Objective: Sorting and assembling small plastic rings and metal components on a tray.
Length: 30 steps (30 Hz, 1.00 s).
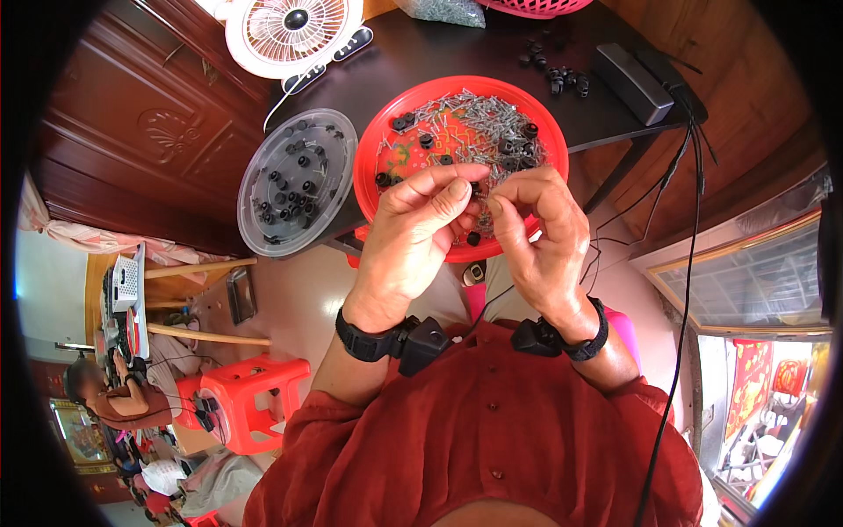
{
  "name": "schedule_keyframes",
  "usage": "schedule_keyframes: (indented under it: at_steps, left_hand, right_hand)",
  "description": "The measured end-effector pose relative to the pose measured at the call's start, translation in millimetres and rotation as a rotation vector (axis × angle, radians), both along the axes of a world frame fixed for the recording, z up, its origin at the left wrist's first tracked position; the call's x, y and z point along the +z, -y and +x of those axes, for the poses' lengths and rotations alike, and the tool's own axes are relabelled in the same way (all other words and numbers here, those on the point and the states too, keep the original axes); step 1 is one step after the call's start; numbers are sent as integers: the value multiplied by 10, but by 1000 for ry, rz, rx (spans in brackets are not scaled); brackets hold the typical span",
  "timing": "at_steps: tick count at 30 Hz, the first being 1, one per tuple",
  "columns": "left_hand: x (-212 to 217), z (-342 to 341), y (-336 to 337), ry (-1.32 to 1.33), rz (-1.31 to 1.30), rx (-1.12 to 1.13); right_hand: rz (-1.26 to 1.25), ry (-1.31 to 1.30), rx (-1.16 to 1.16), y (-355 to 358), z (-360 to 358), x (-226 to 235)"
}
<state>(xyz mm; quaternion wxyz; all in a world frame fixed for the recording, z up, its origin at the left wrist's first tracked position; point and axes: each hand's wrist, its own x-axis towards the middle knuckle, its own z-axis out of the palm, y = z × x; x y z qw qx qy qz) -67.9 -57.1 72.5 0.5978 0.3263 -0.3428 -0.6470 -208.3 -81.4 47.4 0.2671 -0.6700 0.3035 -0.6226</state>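
Note:
Both my hands are raised close together over the near part of a round red tray (370, 151). Between the thumb and fingers of my left hand (406, 230) is a small black round part (477, 189), partly hidden by the fingertips. My right hand (546, 230) pinches thumb to forefinger right beside that part; whatever is in the pinch is too small to make out. Many loose silver screws (474, 114) lie in the tray, thickest toward its far and right sides. Several black round parts (427, 140) lie among them.
A shallow clear plastic tub (255, 189) with black parts stands left of the tray. On the dark table (386, 66) are a white fan (294, 35), a grey box (632, 83) and more black pieces (562, 81). Cables hang at right. A person sits near a red stool (255, 395).

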Motion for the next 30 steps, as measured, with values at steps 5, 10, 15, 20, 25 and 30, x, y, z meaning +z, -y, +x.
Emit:
schedule_keyframes:
  at_steps: [5,10,15,20,25,30]
  left_hand:
    - [-6,8,3,-32,-12,-16]
    - [-18,21,2,15,2,-11]
    - [-10,44,19,26,15,-64]
    - [-27,27,0,3,6,-8]
    - [-5,12,5,-16,1,9]
    - [-61,69,-3,43,-21,-34]
  right_hand:
    - [-65,-46,-4,-29,23,31]
    - [-185,-122,-106,-20,25,4]
    - [-206,-112,-142,-23,19,-1]
    - [-182,-142,-119,-30,0,28]
    - [-186,-131,-121,-37,3,24]
    - [-135,-120,-117,-50,-25,51]
